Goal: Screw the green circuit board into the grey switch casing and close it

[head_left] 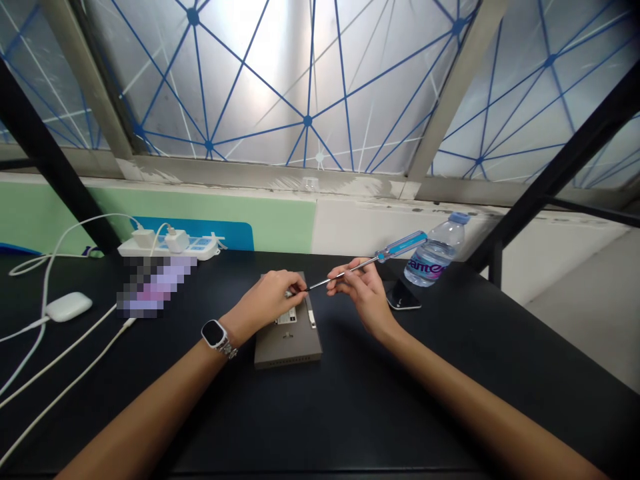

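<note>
A flat grey device (287, 341) lies on the black table (350, 413) in front of me. My left hand (270, 300), with a watch on its wrist, hovers over the device's top end, fingers pinched on a tiny part I cannot make out. My right hand (361, 288) grips the metal shaft of a blue-handled screwdriver (370, 260). The screwdriver's tip meets the left hand's fingertips above the device.
A phone (404, 297) and a water bottle (436, 257) lie just right of my right hand. At the far left sit a white power strip (167, 245) with chargers, white cables (60, 373) and a white earbud case (69, 306). The table's edge runs along the right.
</note>
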A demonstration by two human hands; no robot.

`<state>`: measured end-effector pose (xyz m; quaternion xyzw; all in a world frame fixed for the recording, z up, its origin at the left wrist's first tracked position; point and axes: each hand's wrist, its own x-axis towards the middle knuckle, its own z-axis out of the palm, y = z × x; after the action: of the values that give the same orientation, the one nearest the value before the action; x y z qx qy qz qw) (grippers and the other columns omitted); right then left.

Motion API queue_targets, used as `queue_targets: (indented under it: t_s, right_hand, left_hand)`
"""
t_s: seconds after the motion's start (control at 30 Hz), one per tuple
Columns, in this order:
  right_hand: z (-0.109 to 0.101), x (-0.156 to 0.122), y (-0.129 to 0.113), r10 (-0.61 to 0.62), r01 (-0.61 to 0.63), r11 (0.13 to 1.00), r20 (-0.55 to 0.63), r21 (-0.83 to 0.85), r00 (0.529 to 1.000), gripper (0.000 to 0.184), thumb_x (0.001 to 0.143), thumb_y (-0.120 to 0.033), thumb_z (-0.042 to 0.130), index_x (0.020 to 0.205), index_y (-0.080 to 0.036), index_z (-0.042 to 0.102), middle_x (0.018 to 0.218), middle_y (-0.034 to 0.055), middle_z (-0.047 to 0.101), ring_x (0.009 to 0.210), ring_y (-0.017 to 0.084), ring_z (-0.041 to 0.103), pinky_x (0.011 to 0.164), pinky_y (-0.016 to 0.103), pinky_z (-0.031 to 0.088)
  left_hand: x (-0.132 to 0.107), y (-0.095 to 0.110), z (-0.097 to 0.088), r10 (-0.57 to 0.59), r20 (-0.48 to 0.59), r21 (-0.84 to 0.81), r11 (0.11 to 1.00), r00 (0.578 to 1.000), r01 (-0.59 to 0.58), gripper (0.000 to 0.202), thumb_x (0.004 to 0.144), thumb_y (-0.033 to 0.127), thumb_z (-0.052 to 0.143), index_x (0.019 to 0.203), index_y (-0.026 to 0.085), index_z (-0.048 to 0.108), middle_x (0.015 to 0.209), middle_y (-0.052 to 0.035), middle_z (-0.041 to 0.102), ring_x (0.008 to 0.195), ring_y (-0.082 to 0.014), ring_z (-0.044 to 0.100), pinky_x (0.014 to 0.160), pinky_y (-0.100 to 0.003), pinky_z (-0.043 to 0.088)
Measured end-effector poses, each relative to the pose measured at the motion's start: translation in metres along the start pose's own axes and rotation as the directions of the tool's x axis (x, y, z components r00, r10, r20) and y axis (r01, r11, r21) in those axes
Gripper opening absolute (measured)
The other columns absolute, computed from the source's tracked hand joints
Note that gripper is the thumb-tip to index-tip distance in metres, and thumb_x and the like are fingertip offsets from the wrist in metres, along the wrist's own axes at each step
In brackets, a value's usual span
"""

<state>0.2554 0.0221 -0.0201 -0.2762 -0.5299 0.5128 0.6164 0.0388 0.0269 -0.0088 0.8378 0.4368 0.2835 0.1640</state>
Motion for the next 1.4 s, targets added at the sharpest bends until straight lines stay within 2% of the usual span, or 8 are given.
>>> queue_targets:
  t_s: [0.23, 0.4, 0.73, 0.87, 0.97, 1.13, 1.23, 1.4]
  right_hand:
    - [0.001, -0.001, 0.000, -0.006, 0.006, 1.000, -0.025, 0.001, 1.000, 0.026, 0.089, -0.029, 0.068, 0.094, -0.026, 0.043, 0.084, -0.0019, 0.073, 0.068, 0.016, 0.069, 0.065, 0.033, 0.057]
    - [-0.001, 0.001, 0.000, -0.006, 0.008, 0.999, -0.041, 0.033, 0.999, 0.025, 0.088, -0.026, 0.066, 0.095, -0.026, 0.042, 0.084, -0.0010, 0.074, 0.068, 0.017, 0.070, 0.065, 0.034, 0.058]
    - [-0.002, 0.003, 0.000, 0.048, -0.039, 0.995, -0.103, 0.090, 0.994, 0.026, 0.083, -0.022, 0.065, 0.093, -0.025, 0.042, 0.082, -0.0004, 0.074, 0.067, 0.018, 0.070, 0.062, 0.033, 0.057]
    - [0.000, 0.003, -0.002, 0.070, -0.055, 0.993, -0.144, 0.109, 0.987, 0.027, 0.082, -0.022, 0.066, 0.092, -0.025, 0.041, 0.080, 0.0002, 0.075, 0.067, 0.018, 0.070, 0.061, 0.032, 0.057]
    - [-0.001, 0.003, -0.002, 0.093, -0.075, 0.991, -0.159, 0.113, 0.983, 0.027, 0.081, -0.022, 0.066, 0.091, -0.025, 0.042, 0.080, 0.0006, 0.075, 0.066, 0.018, 0.070, 0.060, 0.031, 0.057]
    - [-0.003, 0.003, 0.003, 0.115, -0.101, 0.991, -0.152, 0.092, 0.982, 0.028, 0.080, -0.021, 0.068, 0.091, -0.025, 0.042, 0.079, 0.0003, 0.074, 0.064, 0.017, 0.069, 0.059, 0.031, 0.056]
    - [-0.003, 0.003, 0.005, 0.120, -0.110, 0.991, -0.136, 0.079, 0.983, 0.028, 0.080, -0.023, 0.068, 0.091, -0.025, 0.042, 0.080, 0.0002, 0.074, 0.064, 0.017, 0.068, 0.059, 0.031, 0.056]
    - [-0.005, 0.002, 0.007, 0.126, -0.120, 0.991, -0.117, 0.058, 0.985, 0.030, 0.081, -0.024, 0.068, 0.092, -0.025, 0.040, 0.080, 0.0003, 0.074, 0.065, 0.017, 0.068, 0.059, 0.032, 0.056]
  left_hand:
    - [0.000, -0.001, 0.002, 0.007, -0.022, -0.039, 0.999, 1.000, -0.008, 0.007, 0.087, 0.020, 0.063, 0.091, 0.020, 0.069, 0.092, -0.0034, 0.073, 0.085, -0.0180, 0.067, 0.078, -0.031, 0.052]
    - [0.001, -0.004, 0.002, 0.006, -0.017, -0.115, 0.993, 1.000, -0.008, 0.014, 0.084, 0.022, 0.068, 0.098, 0.019, 0.068, 0.095, -0.0034, 0.073, 0.086, -0.0174, 0.067, 0.077, -0.030, 0.052]
    - [0.001, -0.004, -0.001, 0.030, -0.040, -0.193, 0.980, 0.999, -0.037, 0.012, 0.092, 0.026, 0.061, 0.091, 0.019, 0.071, 0.089, -0.0029, 0.074, 0.079, -0.0156, 0.066, 0.075, -0.029, 0.052]
    - [0.001, -0.006, -0.010, 0.088, -0.057, -0.137, 0.986, 0.994, -0.095, 0.013, 0.093, 0.024, 0.059, 0.092, 0.019, 0.070, 0.091, -0.0040, 0.074, 0.083, -0.0163, 0.067, 0.078, -0.030, 0.052]
    - [0.001, -0.016, -0.025, 0.085, -0.053, -0.012, 0.996, 0.995, -0.086, 0.012, 0.091, 0.024, 0.059, 0.090, 0.019, 0.070, 0.090, -0.0045, 0.074, 0.084, -0.0174, 0.068, 0.079, -0.030, 0.051]
    - [-0.004, -0.056, -0.057, -0.129, 0.009, 0.181, 0.975, 0.992, 0.125, 0.012, 0.082, 0.023, 0.060, 0.084, 0.021, 0.071, 0.086, -0.0044, 0.075, 0.080, -0.0197, 0.068, 0.072, -0.030, 0.049]
    - [-0.014, -0.083, -0.070, -0.314, 0.035, 0.222, 0.928, 0.949, 0.299, 0.008, 0.072, 0.020, 0.061, 0.073, 0.020, 0.069, 0.070, -0.0036, 0.073, 0.067, -0.0186, 0.065, 0.064, -0.028, 0.045]
    - [-0.030, -0.102, -0.078, -0.447, 0.029, 0.214, 0.877, 0.894, 0.431, 0.010, 0.060, 0.018, 0.061, 0.063, 0.022, 0.070, 0.059, -0.0014, 0.068, 0.055, -0.0162, 0.059, 0.054, -0.025, 0.038]
